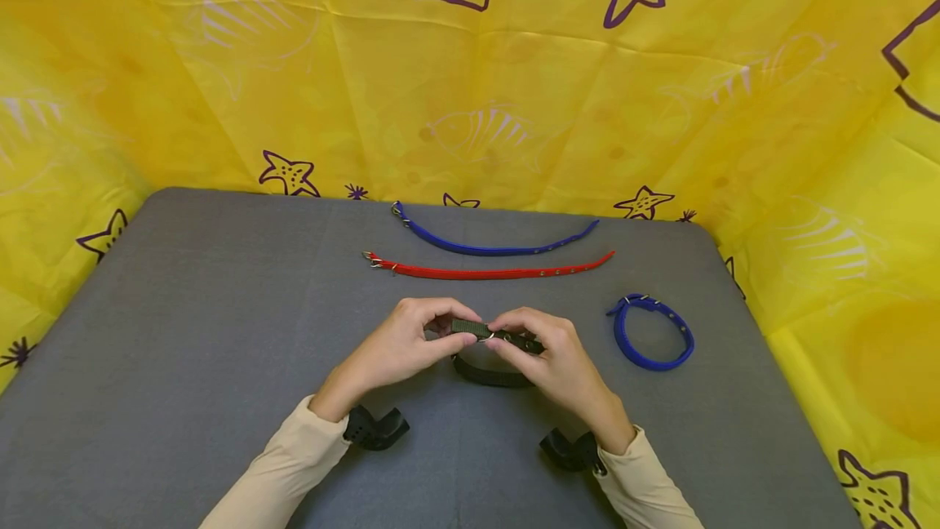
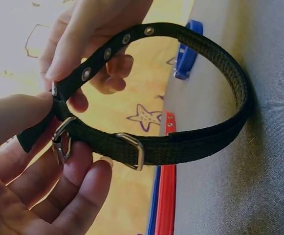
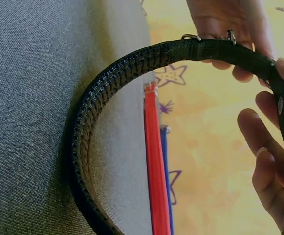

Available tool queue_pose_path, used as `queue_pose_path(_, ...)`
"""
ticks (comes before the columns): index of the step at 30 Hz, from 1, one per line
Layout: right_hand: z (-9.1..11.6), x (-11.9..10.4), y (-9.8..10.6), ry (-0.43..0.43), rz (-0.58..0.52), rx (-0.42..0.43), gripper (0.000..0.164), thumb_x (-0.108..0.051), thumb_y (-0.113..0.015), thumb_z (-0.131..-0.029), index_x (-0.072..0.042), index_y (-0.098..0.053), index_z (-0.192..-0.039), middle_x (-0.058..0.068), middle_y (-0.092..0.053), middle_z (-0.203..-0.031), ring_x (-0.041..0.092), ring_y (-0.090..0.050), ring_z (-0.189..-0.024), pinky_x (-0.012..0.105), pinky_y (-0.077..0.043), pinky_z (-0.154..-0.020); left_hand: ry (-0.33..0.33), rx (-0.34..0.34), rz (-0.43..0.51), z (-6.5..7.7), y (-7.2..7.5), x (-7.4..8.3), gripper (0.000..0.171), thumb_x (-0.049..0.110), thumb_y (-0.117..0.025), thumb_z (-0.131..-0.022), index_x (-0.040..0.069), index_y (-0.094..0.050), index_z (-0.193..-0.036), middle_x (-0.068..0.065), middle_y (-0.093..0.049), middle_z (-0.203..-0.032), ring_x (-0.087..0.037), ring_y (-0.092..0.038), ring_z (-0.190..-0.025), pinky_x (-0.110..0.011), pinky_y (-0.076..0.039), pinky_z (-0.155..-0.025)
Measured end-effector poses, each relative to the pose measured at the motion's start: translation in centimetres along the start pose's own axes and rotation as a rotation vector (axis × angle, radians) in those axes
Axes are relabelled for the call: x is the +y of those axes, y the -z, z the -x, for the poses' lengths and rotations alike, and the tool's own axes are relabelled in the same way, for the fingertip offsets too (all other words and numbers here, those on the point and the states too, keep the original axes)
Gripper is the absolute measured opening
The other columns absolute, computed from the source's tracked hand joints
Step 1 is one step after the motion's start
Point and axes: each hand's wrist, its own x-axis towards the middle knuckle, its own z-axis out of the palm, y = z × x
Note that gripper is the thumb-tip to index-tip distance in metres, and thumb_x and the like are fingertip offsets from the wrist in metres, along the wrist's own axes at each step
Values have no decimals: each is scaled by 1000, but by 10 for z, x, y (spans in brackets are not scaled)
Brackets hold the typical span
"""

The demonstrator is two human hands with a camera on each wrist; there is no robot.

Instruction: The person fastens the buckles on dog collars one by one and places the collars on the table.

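Observation:
A dark green collar (image 1: pixel 494 374) is bent into a loop low over the table, between both hands. My left hand (image 1: pixel 400 348) pinches it where the two ends overlap, thumb and index finger at a metal buckle part. In the left wrist view the strap's tip (image 2: pixel 30 136) sticks out under the left thumb, with a metal fitting (image 2: pixel 62 139) and a D-ring (image 2: pixel 134 152) along the band. My right hand (image 1: pixel 556 352) pinches the eyelet end close beside that buckle. Metal eyelets (image 2: pixel 86 74) line this stretch, and stitched lining shows inside the loop in the right wrist view.
A red collar (image 1: pixel 470 273) lies stretched out beyond the hands, and a blue collar (image 1: pixel 477 250) lies behind it. Another blue collar (image 1: pixel 654 365), fastened into a ring, sits to the right. Yellow printed cloth (image 1: pixel 477 64) hangs around the grey table (image 1: pixel 220 292).

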Motion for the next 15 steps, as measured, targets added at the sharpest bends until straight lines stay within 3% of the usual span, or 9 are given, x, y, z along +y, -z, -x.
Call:
queue_pose_path(6,1,0,0,3,6,18,23,-6,-83,-78,-14,-70,-94,1,-73,-93,8,-63,-77,18,-49,-66,-16,-7,7,0,-1,1,13,19,-72,-92,21,-74,-105,10,-68,-86,-7,-56,-74,-23,-51,-69)
queue_pose_path(15,1,3,2,23,-48,10,19,-1,-80,-80,-15,-68,-85,2,-74,-92,8,-66,-76,18,-51,-63,-22,-8,28,0,3,-2,13,20,-72,-92,20,-73,-105,9,-71,-89,-7,-58,-73,-24,-52,-69)
